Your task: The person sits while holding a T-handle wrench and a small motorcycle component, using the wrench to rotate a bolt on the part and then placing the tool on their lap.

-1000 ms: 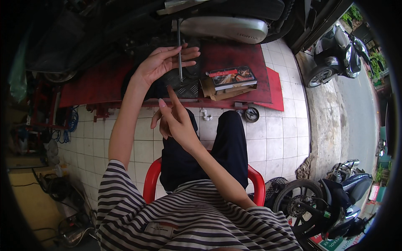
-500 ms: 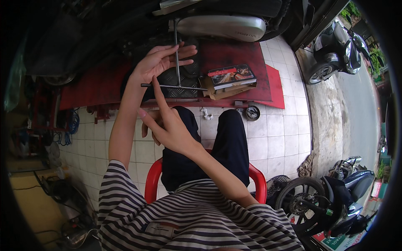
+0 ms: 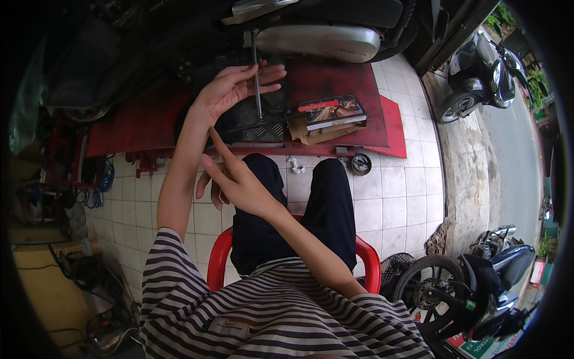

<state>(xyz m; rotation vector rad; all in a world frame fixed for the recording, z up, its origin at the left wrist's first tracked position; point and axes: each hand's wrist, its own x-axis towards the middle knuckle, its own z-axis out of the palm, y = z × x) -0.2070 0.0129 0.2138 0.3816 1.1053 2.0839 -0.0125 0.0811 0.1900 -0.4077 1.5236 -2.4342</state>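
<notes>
Loosely spread left grip (image 3: pixel 226 93), a bare hand, palm showing, fingers fanned apart. A slim metal rod (image 3: pixel 258 96) passes between its thumb and fingers, thumb tip right at the shaft; whether the fingers press on it, cannot tell. Rod runs from beside the silver cover (image 3: pixel 311 40) of a dark motorbike (image 3: pixel 365 13) down toward the person, lower end over a dark ridged plate (image 3: pixel 272 133).

Right grip (image 3: pixel 246 188) holds nothing: index finger extended, thumb out, remaining fingers loosely bent. Index tip lies at the left wrist, touching or just short of it, cannot say which. Right forearm crosses above the lap.

Beneath the rod, a red table (image 3: pixel 335 81), worn and smudged. On it, right of the rod, a printed box (image 3: pixel 332 112) with a white side, resting over brown cardboard (image 3: pixel 329 137).

Farther out: white crumpled scrap (image 3: pixel 295 166) and round black dish (image 3: pixel 361 164) on pale floor tiles (image 3: pixel 394 197). Person sits on a red chair (image 3: pixel 368 263), striped shirt (image 3: pixel 275 311), dark trousers (image 3: pixel 329 203). Blue hose (image 3: pixel 106 173) coiled far left. Scooter (image 3: pixel 490 72) upper right; another motorbike (image 3: pixel 433 293) lower right.
</notes>
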